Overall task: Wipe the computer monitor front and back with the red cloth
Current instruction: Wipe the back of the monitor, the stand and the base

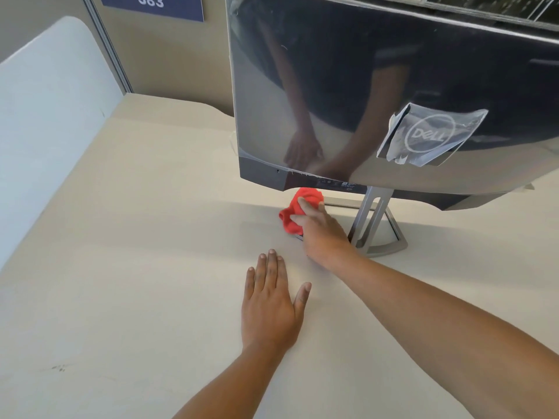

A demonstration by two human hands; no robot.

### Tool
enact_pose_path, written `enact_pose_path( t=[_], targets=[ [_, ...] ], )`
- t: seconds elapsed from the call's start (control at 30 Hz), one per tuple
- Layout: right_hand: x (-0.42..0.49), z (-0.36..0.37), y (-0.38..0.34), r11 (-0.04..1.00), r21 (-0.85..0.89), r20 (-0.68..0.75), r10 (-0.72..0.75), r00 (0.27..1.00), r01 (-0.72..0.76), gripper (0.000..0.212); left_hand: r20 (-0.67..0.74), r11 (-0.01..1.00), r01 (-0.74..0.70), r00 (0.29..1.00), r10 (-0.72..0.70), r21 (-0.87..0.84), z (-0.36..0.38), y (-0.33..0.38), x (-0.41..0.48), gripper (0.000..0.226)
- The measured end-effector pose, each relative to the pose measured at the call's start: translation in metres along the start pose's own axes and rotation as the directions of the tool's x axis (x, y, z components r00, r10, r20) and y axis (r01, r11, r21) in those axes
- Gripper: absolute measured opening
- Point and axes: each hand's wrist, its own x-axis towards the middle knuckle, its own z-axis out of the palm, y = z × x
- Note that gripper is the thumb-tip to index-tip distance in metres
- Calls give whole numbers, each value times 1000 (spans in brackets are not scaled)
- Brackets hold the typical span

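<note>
- Left hand [270, 300] lies flat, fingers straight, on the desk [136, 267].
- Right hand [320, 231] grips the bunched cloth [292, 213] below the monitor [348, 86], left of its stand [372, 225].

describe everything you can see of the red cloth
The red cloth is a small, soft-looking fabric rag, bright red-orange, bunched into a crumpled lump rather than spread flat. It lies low on the pale desk, just under the monitor's lower edge, at the left end of the grey stand base. The right hand lies over it with fingers across its top and front. Whether they grip it is unclear. Part of the cloth is hidden beneath the hand.
</note>
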Motion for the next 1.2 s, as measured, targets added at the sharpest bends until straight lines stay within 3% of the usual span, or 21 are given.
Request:
enact_pose_path(
  t=[0.1,0.2,0.37,0.47,0.57,0.63,0.73,0.83,0.93,1.0,1.07,1.13,1.2],
  targets=[
    [-23,0,10,986,-21,73,-164,984,166,52,3,1000,-11,1000,11,-18,-2,0,0,100],
    [-49,1,25,947,-62,42,-313,949,315,45,1,999,-23,1000,23,-25,-2,-1,-1,101],
    [-92,2,55,899,-116,-7,-426,904,423,47,-34,998,-19,999,17,-67,-3,-1,-2,97],
    [-116,-4,71,891,-60,-71,-453,889,449,46,-107,970,-37,994,11,-242,-6,-6,-7,84],
    [-143,-12,78,876,-16,-194,-475,858,481,38,-153,873,-55,988,-23,-485,-18,-4,-12,72],
    [-161,-19,76,841,-2,-254,-523,813,541,25,-159,813,-145,985,65,-565,-36,8,-13,82],
    [-184,-34,68,799,-29,-297,-581,758,601,12,-1,770,-234,957,289,-593,-63,36,-10,96],
    [-200,-51,68,799,-75,-366,-578,729,596,12,69,744,-228,936,345,-628,-74,59,-10,77],
    [-210,-66,79,823,26,-492,-483,724,567,14,36,566,-93,977,212,-819,-76,77,-20,43],
    [-220,-72,93,838,270,-479,-310,821,475,43,42,337,1,993,114,-942,-74,90,-30,35],
    [-233,-73,107,709,633,-371,-72,926,309,68,76,116,70,996,42,-991,-71,103,-39,36],
    [-244,-69,120,420,900,-221,213,952,115,72,129,-4,129,992,11,-992,-68,118,-48,38],
    [-249,-60,134,53,993,77,377,923,-105,79,167,-34,167,986,-19,-985,-64,132,-57,42]
  ],
)
